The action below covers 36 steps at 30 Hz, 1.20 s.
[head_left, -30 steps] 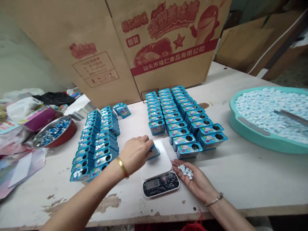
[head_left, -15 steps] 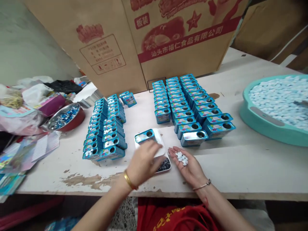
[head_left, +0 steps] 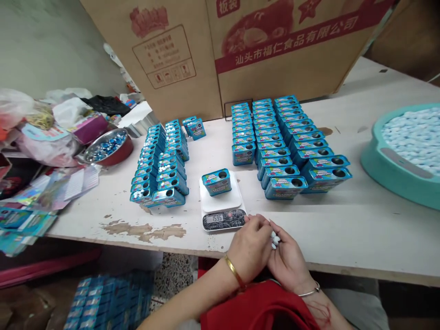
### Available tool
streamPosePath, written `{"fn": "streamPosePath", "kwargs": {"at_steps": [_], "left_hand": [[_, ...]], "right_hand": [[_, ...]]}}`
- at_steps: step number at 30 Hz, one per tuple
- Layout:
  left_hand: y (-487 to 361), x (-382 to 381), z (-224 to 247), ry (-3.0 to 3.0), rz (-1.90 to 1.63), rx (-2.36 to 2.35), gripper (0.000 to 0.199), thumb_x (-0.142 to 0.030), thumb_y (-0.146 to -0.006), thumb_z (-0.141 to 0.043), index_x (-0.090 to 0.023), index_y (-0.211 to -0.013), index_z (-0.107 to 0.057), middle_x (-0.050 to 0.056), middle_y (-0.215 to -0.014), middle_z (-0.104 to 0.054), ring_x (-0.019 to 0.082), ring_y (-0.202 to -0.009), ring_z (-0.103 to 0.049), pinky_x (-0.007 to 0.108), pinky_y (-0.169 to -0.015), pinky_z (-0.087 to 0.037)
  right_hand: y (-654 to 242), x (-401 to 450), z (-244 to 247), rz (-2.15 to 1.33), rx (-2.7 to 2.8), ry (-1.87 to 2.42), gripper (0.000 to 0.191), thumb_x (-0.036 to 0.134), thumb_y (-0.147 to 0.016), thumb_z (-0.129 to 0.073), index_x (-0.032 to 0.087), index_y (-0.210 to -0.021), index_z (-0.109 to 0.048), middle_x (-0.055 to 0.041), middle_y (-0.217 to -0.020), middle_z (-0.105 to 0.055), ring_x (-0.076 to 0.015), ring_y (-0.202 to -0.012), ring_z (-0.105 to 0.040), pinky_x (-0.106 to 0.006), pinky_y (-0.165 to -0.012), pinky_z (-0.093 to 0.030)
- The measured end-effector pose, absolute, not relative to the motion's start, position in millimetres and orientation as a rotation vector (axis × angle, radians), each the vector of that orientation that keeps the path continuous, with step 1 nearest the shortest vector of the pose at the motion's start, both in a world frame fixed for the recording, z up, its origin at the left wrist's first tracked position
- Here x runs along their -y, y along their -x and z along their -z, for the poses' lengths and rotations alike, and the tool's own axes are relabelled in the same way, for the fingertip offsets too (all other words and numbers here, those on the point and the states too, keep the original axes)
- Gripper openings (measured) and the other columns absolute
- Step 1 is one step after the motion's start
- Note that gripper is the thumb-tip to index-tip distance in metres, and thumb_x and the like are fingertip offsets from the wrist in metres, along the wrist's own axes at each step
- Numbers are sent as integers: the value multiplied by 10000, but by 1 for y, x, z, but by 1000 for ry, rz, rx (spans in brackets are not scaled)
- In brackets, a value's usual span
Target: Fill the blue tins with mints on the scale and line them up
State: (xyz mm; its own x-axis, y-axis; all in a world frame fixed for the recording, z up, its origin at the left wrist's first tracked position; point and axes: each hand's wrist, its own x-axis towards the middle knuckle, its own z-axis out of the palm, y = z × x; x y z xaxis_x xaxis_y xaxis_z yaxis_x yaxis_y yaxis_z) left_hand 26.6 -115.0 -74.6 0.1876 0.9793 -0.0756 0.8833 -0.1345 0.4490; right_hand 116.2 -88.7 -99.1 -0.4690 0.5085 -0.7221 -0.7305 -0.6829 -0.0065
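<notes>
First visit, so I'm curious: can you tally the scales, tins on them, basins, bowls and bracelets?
Scale: 1
Blue tin on the scale: 1
Teal basin: 1
Red bowl: 1
Gold bracelet: 1
Silver bracelet: 1
Total: 6

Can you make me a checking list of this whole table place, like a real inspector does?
Surface: white tabletop, brown worn patches near the front edge.
Job things: one blue tin upright on the scale; tin rows on both sides; teal basin of pale pieces on the right.
Clutter: plastic bags and papers at left, beside a red bowl of shiny blue bits.
Hands: right hand cups small white pieces; left hand meets it, fingertips hidden.
Cables: nothing clearly seen.
Surroundings: big cardboard box behind; stacked blue packs below the table.
</notes>
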Motion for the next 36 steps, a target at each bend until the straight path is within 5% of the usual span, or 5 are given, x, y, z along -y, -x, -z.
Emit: {"fn": "streamPosePath", "kwargs": {"at_steps": [16, 25, 28, 32, 36], "left_hand": [[-20, 115, 76, -2006, -445, -1751, 180, -85, -769, -466, -180, -898, -548, 52, -967, -524, 149, -804, -541, 276, -707, -500], [6, 107, 69, -2065, -747, -1495, 143, -138, -809, -536, -184, -934, -589, 53, -976, -544, 136, -860, -552, 249, -761, -484], [35, 94, 57, -2066, -1145, -1741, 175, -237, -814, -594, -180, -977, -567, 57, -963, -553, 149, -892, -553, 272, -793, -476], [83, 67, 66, -1665, -1470, -2222, 741, -377, -641, -764, -170, -1258, -410, 129, -1209, -511, 244, -1107, -506, 384, -918, -428], [102, 52, 81, -1719, -1200, -1945, 463, -395, -746, -652, -146, -1121, -542, 93, -1019, -647, 219, -930, -615, 358, -825, -477]], "right_hand": [[-116, 96, 118, -2248, -218, 754, 146, 170, -769, -583, 150, -875, -681, -39, -877, -731, -187, -923, -673, -341, -882, -527], [-103, 83, 90, -2191, -311, 808, 256, 113, -877, -405, 110, -829, -657, -50, -725, -720, -98, -598, -668, -166, -535, -549], [-98, 77, 84, -2160, -317, 796, 236, 106, -875, -416, 93, -839, -649, -87, -793, -724, -137, -741, -695, -235, -695, -579], [-88, 65, 78, -2147, -264, 801, 201, 118, -858, -451, 73, -889, -645, -144, -929, -713, -218, -970, -665, -346, -878, -538], [-76, 53, 75, -2124, -239, 793, 178, 144, -856, -481, 77, -891, -643, -131, -918, -712, -193, -933, -673, -313, -866, -539]]}}
